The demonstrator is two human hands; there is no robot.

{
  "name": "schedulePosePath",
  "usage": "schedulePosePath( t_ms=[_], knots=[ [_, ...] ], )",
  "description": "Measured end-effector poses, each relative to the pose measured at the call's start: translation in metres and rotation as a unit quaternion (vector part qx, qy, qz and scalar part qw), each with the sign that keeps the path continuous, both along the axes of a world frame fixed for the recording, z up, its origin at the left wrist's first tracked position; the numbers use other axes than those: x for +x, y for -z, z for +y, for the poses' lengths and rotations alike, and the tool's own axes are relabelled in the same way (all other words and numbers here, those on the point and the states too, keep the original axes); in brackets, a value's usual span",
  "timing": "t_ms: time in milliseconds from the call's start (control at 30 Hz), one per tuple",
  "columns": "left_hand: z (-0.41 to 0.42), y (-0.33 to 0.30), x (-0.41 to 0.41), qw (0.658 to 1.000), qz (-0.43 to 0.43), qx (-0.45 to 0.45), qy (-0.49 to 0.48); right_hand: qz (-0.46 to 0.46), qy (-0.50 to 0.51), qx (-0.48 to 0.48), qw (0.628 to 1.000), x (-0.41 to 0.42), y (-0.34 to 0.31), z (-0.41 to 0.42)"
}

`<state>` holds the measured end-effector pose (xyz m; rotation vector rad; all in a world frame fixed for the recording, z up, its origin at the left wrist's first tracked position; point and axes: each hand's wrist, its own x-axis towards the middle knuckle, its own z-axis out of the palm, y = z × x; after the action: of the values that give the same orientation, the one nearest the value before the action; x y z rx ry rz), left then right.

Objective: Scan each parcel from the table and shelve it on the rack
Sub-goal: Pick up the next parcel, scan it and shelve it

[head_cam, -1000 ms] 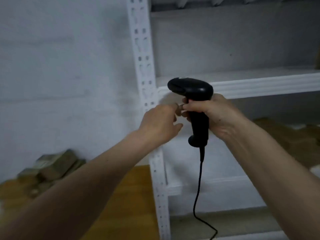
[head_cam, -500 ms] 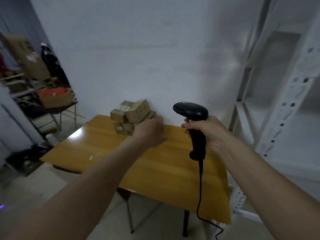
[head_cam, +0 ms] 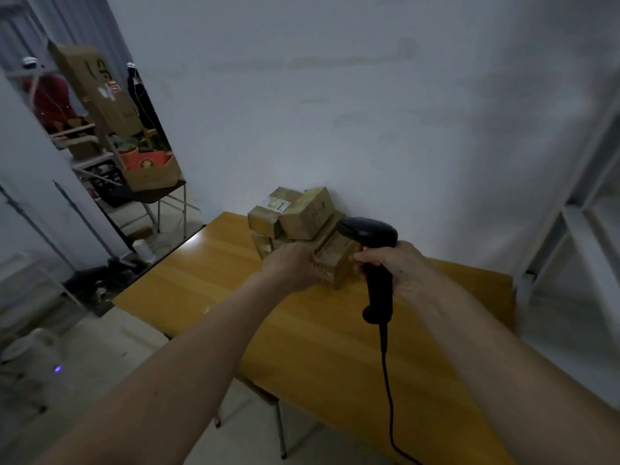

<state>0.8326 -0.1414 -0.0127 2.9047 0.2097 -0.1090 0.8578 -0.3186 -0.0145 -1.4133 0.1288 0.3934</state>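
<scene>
Taking the nearest parcel off the pile to scan it

Our left hand (head_cam: 295, 268) has its fingers curled onto the left side of the near parcel (head_cam: 335, 263), which sits on the table (head_cam: 208, 286) at the near right foot of the parcel pile (head_cam: 295, 216) against the far wall; whether the grip is fully closed we cannot tell, since the fingertips are hidden. Our right hand (head_cam: 396, 266) is clamped round the handle of the black scanner (head_cam: 372, 239), its head just above and touching-close to that parcel, cable hanging down. To do this well, we judge we should draw the parcel toward us without nudging the stacked ones leaning behind it, turn its label side up, then aim the scanner head squarely at the label. The rack (head_cam: 570, 213) stands to the right, ready for shelving afterwards.
</scene>
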Motion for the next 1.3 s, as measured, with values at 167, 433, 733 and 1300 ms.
schedulePosePath(
  t_ms=[167,433,733,1300],
  knots=[
    [0.02,0.011,0.077,1.0,0.018,-0.011,-0.023,0.034,-0.008,0.004,0.999,0.061,0.005,0.022],
    [0.061,0.055,0.146,0.989,0.077,-0.086,-0.096,0.077,0.029,0.002,0.997,0.12,0.026,0.059],
    [0.106,0.077,0.242,0.982,0.097,-0.091,-0.13,0.101,0.028,-0.011,0.994,0.156,0.045,0.081],
    [0.15,0.142,0.329,0.963,0.054,-0.18,-0.192,0.143,0.113,-0.034,0.983,0.194,0.085,0.106]
  ],
)
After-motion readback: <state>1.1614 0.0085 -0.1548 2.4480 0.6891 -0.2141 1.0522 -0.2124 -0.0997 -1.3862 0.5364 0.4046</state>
